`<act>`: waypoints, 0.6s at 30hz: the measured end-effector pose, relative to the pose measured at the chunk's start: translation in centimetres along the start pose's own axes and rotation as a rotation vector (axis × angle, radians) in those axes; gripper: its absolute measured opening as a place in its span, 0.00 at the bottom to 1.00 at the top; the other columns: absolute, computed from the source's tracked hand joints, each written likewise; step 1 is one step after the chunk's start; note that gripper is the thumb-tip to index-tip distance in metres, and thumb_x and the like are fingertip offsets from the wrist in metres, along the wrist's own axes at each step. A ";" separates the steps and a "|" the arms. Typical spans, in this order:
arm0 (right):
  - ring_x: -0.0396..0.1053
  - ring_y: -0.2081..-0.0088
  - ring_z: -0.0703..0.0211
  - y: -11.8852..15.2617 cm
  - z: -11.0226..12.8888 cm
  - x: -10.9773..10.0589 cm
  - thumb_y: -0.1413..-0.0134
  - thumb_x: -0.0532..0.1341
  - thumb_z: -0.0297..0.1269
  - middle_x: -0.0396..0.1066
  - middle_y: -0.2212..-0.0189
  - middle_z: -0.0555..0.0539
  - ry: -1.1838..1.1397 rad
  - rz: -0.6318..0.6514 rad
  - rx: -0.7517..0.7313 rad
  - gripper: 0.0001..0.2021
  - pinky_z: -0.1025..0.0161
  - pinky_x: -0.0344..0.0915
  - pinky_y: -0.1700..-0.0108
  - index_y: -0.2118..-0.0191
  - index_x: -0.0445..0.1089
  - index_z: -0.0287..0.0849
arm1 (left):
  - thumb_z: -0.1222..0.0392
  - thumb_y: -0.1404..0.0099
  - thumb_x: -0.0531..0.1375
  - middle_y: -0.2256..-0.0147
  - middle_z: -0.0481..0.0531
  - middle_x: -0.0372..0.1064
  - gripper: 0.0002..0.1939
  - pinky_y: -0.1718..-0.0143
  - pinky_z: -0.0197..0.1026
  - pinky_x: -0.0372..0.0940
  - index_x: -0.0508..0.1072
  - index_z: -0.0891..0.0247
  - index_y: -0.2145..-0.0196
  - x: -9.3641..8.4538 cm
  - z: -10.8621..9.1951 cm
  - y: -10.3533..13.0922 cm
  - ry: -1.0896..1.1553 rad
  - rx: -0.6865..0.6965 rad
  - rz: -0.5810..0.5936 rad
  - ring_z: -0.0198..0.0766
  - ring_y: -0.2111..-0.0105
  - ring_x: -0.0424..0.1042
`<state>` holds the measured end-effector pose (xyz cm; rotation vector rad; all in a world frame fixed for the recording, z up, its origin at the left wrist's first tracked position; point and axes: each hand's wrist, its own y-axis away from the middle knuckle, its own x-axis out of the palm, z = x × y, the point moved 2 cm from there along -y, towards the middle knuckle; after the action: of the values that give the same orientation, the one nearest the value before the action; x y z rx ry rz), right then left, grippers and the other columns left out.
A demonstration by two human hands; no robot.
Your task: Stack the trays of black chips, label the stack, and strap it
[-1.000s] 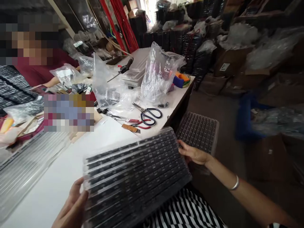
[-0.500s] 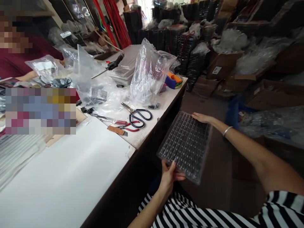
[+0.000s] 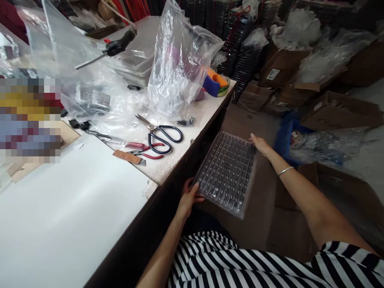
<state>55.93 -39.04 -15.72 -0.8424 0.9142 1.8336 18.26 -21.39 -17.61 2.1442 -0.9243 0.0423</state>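
A clear plastic tray with rows of small dark parts is held in the air beside the table, over the floor. My left hand grips its near left corner, thumb on top and fingers partly hidden beneath. At the far right corner, my right hand holds the edge, with its fingertips partly hidden. On the table next to the tray lie dark-handled scissors, red-handled pliers and a cutter blade with a brown wrapped handle.
The white table fills the left, its edge running close by my left hand. Plastic bags and tape rolls stand on it. Cardboard boxes and a blue crate are on the right.
The view has turned and moved closer to the table. The tray, still in both hands, appears slightly higher and further left, and my left hand is now nearer its left corner.
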 end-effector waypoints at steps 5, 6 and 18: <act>0.68 0.53 0.55 0.6 -1.3 1.0 0.40 0.56 0.46 0.69 0.53 0.44 -0.115 -0.019 0.033 0.17 0.51 0.66 0.51 0.52 0.67 0.39 | 0.53 0.44 0.67 0.72 0.50 0.72 0.28 0.81 0.33 0.69 0.67 0.68 0.49 0.1 -0.5 -1.5 -0.043 -0.044 0.009 0.31 0.82 0.71; 0.68 0.53 0.55 0.6 -1.3 1.1 0.40 0.56 0.46 0.69 0.53 0.44 -0.132 -0.025 0.039 0.18 0.50 0.66 0.51 0.53 0.68 0.38 | 0.53 0.45 0.67 0.73 0.50 0.72 0.28 0.81 0.33 0.69 0.67 0.68 0.49 0.1 -0.5 -1.7 -0.048 -0.054 0.012 0.31 0.82 0.71; 0.69 0.60 0.60 1.1 -2.5 -0.5 0.40 0.57 0.44 0.69 0.57 0.45 -0.359 -0.025 0.125 0.16 0.56 0.70 0.58 0.52 0.67 0.38 | 0.53 0.44 0.67 0.75 0.50 0.72 0.29 0.82 0.33 0.68 0.66 0.68 0.48 0.0 -0.1 -1.9 -0.047 -0.013 0.028 0.31 0.83 0.71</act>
<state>55.51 -41.76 -16.29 -0.4254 0.7733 1.8092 19.50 -20.47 -18.78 2.1283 -0.9795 0.0001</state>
